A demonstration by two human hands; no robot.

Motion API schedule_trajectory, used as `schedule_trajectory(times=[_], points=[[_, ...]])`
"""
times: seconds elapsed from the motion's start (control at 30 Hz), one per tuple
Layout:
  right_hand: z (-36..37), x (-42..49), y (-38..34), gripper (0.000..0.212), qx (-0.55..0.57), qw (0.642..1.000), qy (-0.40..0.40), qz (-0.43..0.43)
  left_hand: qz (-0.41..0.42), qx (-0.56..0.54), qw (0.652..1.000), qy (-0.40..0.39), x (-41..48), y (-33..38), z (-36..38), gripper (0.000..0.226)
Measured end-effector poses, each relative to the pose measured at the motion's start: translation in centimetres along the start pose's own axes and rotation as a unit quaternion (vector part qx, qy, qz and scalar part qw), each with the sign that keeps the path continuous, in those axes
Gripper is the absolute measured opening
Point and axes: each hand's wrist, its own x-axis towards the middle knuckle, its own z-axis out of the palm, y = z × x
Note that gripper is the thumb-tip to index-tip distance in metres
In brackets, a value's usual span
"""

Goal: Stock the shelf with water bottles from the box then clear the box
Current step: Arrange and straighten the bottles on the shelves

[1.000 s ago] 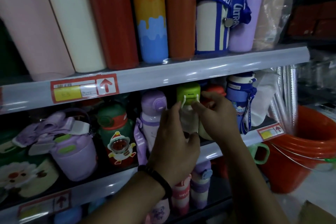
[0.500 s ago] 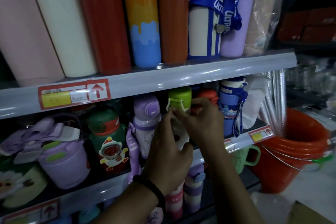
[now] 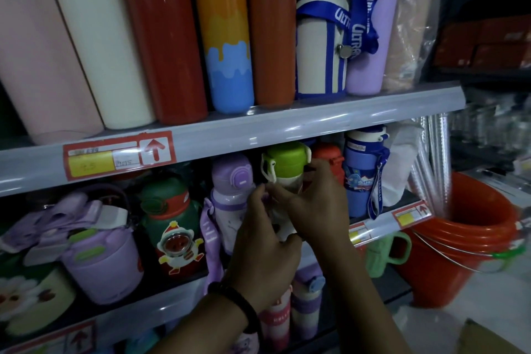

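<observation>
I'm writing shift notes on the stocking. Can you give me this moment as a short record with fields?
bottle handled: green-lidded bottle, upright at the middle shelf, base hidden by the hands
left hand: holds its left side
right hand: grips its right side
left neighbour: purple bottle
right neighbours: red-lidded bottle, then blue bottle
beside the shelf: orange bucket
</observation>
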Motion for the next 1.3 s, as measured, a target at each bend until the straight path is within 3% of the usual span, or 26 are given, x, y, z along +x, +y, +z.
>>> schedule_trajectory(times=[0.23,0.43,0.7,0.87,1.1,1.3], points=[[-0.3,-0.1,0.4,0.051,-0.032,0.999,-0.034,-0.022,-0.03,-0.025,0.999,-0.017,0.4,-0.1,0.1,0.067],[-1.2,0.2,1.1,0.058,-0.037,0.997,-0.064,-0.023,-0.037,-0.019,0.998,-0.038,0.1,-0.9,0.7,0.057],[-1.1,-0.1,1.5,0.053,-0.079,0.994,-0.061,-0.054,-0.084,-0.053,0.992,-0.077,1.1,-1.5,0.6,0.063],[-1.8,0.2,1.2,0.063,-0.081,0.991,-0.089,-0.052,-0.086,-0.061,0.991,-0.085,0.9,-1.6,0.9,0.072],[-1.6,-0.1,1.8,0.048,-0.086,0.992,-0.079,-0.052,-0.08,-0.066,0.99,-0.1,1.3,-1.1,0.4,0.064],[-1.2,-0.5,1.8,0.047,-0.092,0.992,-0.069,-0.048,-0.067,-0.064,0.99,-0.109,1.2,-1.6,0.6,0.074]])
